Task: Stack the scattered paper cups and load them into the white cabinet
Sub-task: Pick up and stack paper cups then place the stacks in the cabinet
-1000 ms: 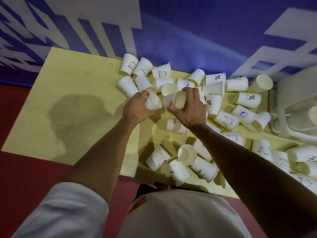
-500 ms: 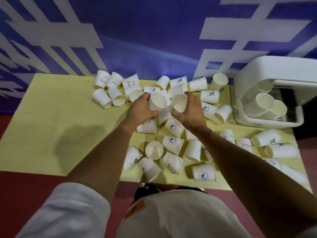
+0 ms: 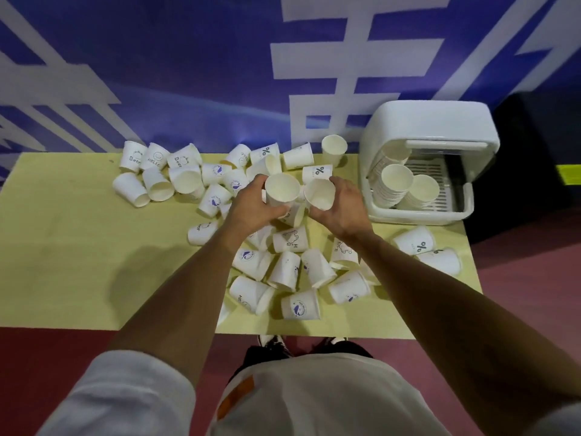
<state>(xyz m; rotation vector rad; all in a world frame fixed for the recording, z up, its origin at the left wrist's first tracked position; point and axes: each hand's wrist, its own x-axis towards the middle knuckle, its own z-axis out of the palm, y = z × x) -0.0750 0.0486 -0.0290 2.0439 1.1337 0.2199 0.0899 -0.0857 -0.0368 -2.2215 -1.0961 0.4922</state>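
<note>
Left hand point(image 3: 255, 211) grips a paper cup point(image 3: 282, 190), right hand point(image 3: 342, 209) a second cup point(image 3: 319, 194); light and crushable, I'd say, so hold the sidewalls gently.

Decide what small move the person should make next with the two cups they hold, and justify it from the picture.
Probably slide the right cup into the left cup. The left hand and right hand each grip one, open mouths toward the camera, side by side, not yet nested; the white cabinet already holds stacks.
</note>
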